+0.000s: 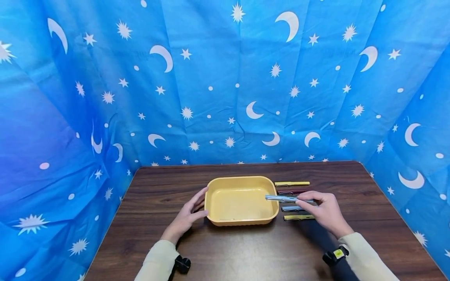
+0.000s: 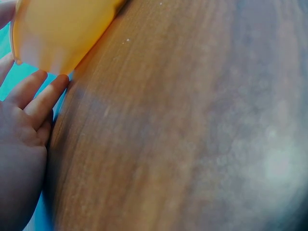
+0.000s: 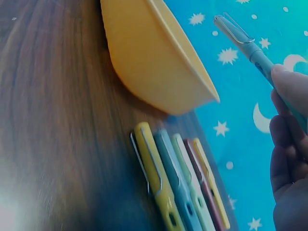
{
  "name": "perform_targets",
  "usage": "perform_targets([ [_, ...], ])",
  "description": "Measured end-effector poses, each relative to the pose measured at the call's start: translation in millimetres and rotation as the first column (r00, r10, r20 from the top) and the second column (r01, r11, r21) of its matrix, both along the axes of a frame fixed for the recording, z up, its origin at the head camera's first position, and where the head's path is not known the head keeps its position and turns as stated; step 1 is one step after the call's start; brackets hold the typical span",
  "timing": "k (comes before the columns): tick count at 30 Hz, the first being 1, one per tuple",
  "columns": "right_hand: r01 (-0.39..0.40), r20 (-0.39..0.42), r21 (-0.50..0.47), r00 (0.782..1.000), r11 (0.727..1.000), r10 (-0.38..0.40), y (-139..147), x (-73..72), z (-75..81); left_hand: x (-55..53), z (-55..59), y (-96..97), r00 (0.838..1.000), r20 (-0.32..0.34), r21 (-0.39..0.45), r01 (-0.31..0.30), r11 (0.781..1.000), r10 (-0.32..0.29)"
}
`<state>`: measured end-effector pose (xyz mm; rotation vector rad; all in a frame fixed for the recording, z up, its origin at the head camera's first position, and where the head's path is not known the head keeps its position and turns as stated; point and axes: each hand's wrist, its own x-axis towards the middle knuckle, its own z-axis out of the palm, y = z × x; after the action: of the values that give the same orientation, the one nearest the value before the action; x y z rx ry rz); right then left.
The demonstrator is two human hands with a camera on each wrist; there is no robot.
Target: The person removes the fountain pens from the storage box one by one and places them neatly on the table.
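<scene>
A yellow rectangular plastic basin [image 1: 242, 223] stands on the table. My left hand [image 1: 184, 219] rests against its left side, fingers extended along the outer wall and thumb at the near corner; in the left wrist view the fingertips [image 2: 61, 82] touch the wall. Between thumb and fingers, my right hand [image 1: 328, 212] pinches a light blue pen [image 3: 245, 44] with a metal clip, its clip end over the basin's right rim. Below lie several pens side by side: a yellow pen [image 1: 291, 183], a dark red pen [image 3: 204, 178], a pale green pen [image 3: 195, 187], a blue pen [image 3: 175, 178] and a mustard-yellow pen [image 3: 154, 166].
The dark wood table [image 1: 242, 253] runs up to a blue curtain [image 1: 218, 78] with white moons and stars at the back and both sides. A black wrist device [image 1: 183, 264] sits at the left sleeve, another device [image 1: 334, 255] at the right.
</scene>
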<state>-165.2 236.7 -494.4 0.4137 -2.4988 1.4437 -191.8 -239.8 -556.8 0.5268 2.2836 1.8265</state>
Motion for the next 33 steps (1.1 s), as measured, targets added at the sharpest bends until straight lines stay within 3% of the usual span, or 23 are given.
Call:
perform_targets([
  [11,0.037,0.017,-0.011,0.999,0.999,-0.037,26,18.5,-9.5,-1.7,-0.2,-1.7,1.000,-0.005,-0.007,0.002,1.000,-0.002],
  [20,0.043,0.018,0.045,0.999,0.998,-0.044,43,34.1,-30.0,-0.7,-0.1,-0.3,1.000,-0.003,-0.008,0.000,1.000,0.000],
  [33,0.048,0.149,0.155,0.986,0.987,-0.071,55,40.9,-44.3,0.3,1.9,0.9,1.000,0.008,-0.009,-0.004,1.000,0.004],
])
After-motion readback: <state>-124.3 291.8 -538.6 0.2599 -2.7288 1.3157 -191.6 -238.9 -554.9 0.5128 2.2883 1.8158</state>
